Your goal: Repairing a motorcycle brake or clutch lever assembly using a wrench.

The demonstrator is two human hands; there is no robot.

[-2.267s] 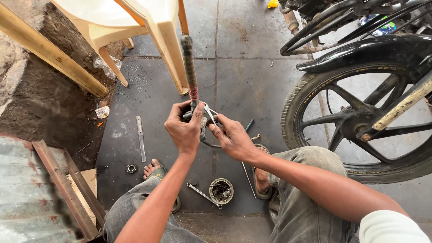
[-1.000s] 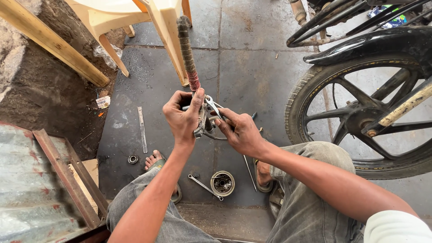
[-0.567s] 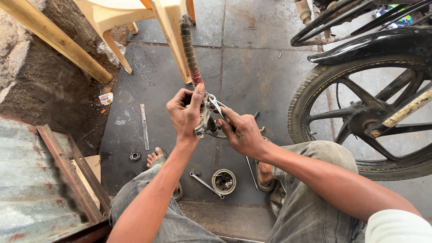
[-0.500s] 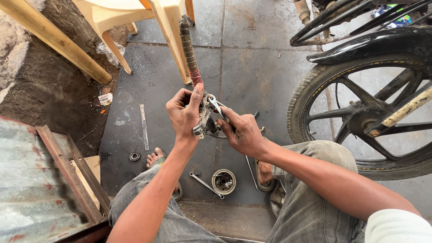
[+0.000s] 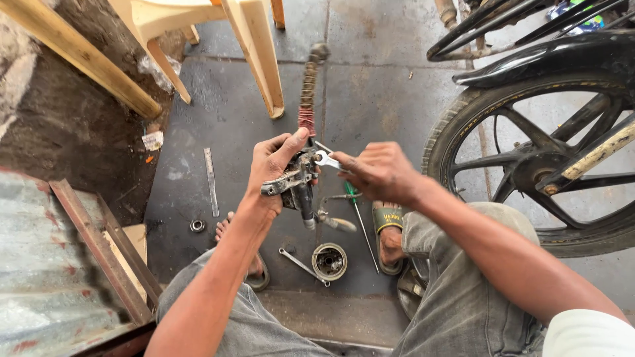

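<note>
My left hand (image 5: pixel 272 165) grips a greasy shock absorber (image 5: pixel 307 99) near its lower mount, holding it up over the dark floor with its coil spring pointing away from me. The black lower bracket (image 5: pixel 296 186) sticks out below my fingers. My right hand (image 5: pixel 380 173) holds a small silver spanner (image 5: pixel 327 159) whose open end sits against the bracket. Both hands are close together in the middle of the view.
On the floor lie a round metal bearing cup (image 5: pixel 329 260), a spanner (image 5: pixel 303 266), a screwdriver (image 5: pixel 358 218), a flat metal strip (image 5: pixel 210 180) and a small ring (image 5: pixel 197 225). A motorcycle wheel (image 5: pixel 542 158) stands right. Plastic chair legs (image 5: pixel 254 59) stand ahead, a wooden beam (image 5: pixel 79 59) left.
My hands have tilted the shock absorber's top rightward. My right hand, earlier gripping the bracket, has drawn back right and now shows the spanner against it.
</note>
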